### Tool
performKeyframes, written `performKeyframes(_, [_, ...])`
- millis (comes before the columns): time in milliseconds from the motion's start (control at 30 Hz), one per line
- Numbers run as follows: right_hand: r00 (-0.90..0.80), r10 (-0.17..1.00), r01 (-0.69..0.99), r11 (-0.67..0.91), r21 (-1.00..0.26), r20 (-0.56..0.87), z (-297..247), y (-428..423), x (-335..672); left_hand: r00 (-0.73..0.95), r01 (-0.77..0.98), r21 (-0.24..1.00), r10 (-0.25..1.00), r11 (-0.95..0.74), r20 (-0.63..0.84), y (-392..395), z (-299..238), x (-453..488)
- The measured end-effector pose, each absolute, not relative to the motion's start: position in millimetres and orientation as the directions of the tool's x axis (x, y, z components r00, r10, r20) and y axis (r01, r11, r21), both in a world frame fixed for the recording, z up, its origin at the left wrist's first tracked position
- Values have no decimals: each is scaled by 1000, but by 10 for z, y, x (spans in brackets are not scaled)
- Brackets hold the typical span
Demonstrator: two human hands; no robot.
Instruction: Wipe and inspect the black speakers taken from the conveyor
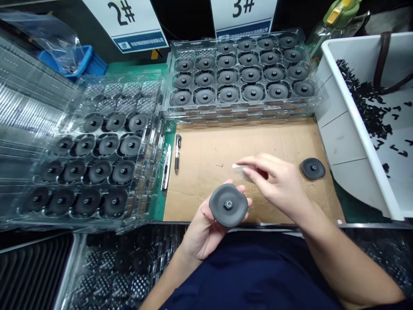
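Note:
My left hand (206, 228) holds a round black disc (237, 210) with a small raised hub at its centre, its dished face turned up toward me. Fingertips wrap round its far edge and the thumb is at its left side. Above and to the right, my right hand (277, 185) pinches a small whitish piece (240, 169), possibly a bit of cloth or paper, between thumb and forefinger, apart from the disc. Another black disc (312, 168) lies on the cardboard sheet (200, 150), right of my right hand.
Clear plastic trays of black discs stand at the left (108, 172) and at the back (238, 103). A pen (177, 154) and a slim white cutter-like tool (166, 168) lie left. A white bin (358, 142) with small black parts stands right. Signs hang behind.

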State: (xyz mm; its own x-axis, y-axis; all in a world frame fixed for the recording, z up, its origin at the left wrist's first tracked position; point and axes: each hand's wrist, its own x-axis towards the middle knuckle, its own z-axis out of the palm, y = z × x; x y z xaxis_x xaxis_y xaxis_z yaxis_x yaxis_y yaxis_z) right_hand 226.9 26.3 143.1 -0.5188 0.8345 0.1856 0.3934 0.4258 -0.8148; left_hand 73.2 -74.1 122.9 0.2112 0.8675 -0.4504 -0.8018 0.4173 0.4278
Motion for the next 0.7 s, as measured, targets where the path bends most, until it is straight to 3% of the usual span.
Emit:
performKeyframes(67, [-458, 889, 518, 274, -810, 8, 1281, 256, 2400, 239, -822, 390, 873, 415, -426, -750, 1228, 692])
performKeyframes(200, [-501, 834, 558, 107, -823, -231, 935, -36, 2545, 267, -834, 358, 874, 421, -406, -760, 1224, 649])
performKeyframes(433, [-556, 797, 516, 111, -849, -234, 733, -251, 2542, 280, -823, 377, 880, 426, -384, -728, 1264, 667])
performKeyframes(533, [-426, 897, 524, 140, -840, -116, 1034, -123, 2560, 290, -817, 383, 882, 430, -372, -727, 1297, 696])
performKeyframes(600, [-352, 930, 499, 283, -819, 106, 1309, -71, 2529, 302, -813, 382, 879, 440, -369, -731, 1314, 730])
performKeyframes(633, [-374, 896, 468, 406, -785, 240, 1436, -58, 2495, 299, -802, 393, 873, 449, -385, -734, 1319, 749])
performKeyframes(700, [-530, 718, 323, 664, -675, 452, 1625, -44, 2404, 251, -766, 449, 858, 460, -449, -737, 1320, 788])
